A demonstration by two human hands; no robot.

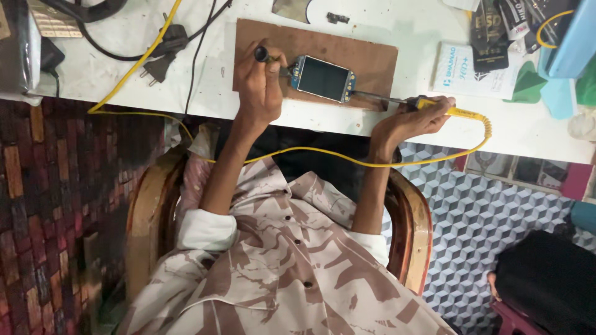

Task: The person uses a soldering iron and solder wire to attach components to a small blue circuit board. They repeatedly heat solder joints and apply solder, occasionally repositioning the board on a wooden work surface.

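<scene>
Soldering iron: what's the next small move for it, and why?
Probably ease the soldering iron tip the last bit onto the display module at its right edge. The right hand already aims the tip at that corner. The left hand presses a dark-handled tool at the opposite edge, steadying the module on the wooden board.

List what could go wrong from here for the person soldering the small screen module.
1. The soldering iron in the right hand has its tip at the edge of the screen module; a slip could scorch the display.
2. The left hand, holding a dark tool, rests beside the module, so its fingers could be burned.
3. The yellow cord crosses the lap and may snag, jerking the iron.
</scene>
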